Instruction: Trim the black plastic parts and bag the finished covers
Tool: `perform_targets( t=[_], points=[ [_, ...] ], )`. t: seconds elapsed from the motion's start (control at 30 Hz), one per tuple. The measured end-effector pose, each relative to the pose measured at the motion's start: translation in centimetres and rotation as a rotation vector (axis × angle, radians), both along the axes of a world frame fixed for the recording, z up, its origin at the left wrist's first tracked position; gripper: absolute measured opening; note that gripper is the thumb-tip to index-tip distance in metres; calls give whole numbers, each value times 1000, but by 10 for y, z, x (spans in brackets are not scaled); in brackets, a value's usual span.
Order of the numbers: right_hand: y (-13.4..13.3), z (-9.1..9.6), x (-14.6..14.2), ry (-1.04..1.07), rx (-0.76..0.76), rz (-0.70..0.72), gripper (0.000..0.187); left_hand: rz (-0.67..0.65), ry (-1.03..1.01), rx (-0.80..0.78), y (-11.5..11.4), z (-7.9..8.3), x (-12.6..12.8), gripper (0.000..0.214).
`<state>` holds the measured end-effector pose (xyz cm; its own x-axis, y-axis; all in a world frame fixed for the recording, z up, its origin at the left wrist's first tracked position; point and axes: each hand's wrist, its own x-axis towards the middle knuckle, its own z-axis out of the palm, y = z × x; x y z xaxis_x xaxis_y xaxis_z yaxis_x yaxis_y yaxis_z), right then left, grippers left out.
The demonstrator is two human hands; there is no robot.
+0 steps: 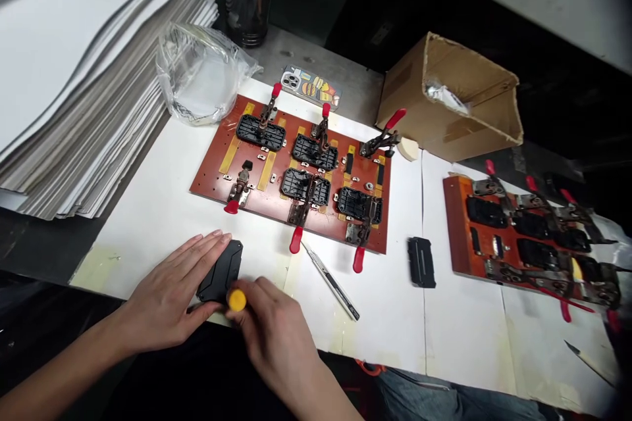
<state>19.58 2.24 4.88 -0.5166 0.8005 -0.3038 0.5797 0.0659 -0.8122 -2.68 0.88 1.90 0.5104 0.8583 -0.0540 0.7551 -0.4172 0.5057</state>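
A black plastic cover (222,273) with bevelled corners lies tilted at the table's near edge. My left hand (170,289) grips it, with the fingers along its upper left side and the thumb at its lower edge. In my right hand (276,322) is a tool with a round yellow end (237,300), held against the cover's lower right edge; its working tip is hidden. A utility knife (330,281) lies to the right of that hand. Beyond my hands, a red-brown fixture board (222,168) carries several black plastic parts (315,152) under red-handled toggle clamps (359,258).
A second clamp fixture (457,227) stands at the right, with a loose black part (421,262) before it. Behind are a phone (313,87), a cardboard box (405,92) and a plastic bag (197,79). Stacked sheets (143,59) rise on the left. Another blade (587,362) lies far right.
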Motion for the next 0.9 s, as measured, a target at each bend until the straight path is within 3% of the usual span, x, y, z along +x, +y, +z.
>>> perform_targets(
  t=[0.1,0.17,0.33,0.43,0.53,0.63,0.8,0.9],
  points=[
    [12,-10,-7,15,127,-120,31,13,-25,32,-1,-2,0,83],
    [15,-15,-11,-19,150,-95,31,14,-28,31,-2,-3,0,83],
    [1,3,4,-66,-39,80,24,-7,1,17,-1,0,0,85],
    [2,7,7,-11,-38,-48,18,-11,-5,27,-1,-1,-1,84],
    [14,-7,-6,29,105,-173,21,-4,-30,31,-3,-5,-2,84],
    [19,-15,-16,-32,172,-102,25,7,-44,26,-3,-6,-2,82],
    [8,2,-2,-51,2,97,19,-2,-32,20,-3,-4,-2,83],
    [11,-1,-2,-13,77,20,19,6,-32,25,-3,-5,-1,82]
  ],
)
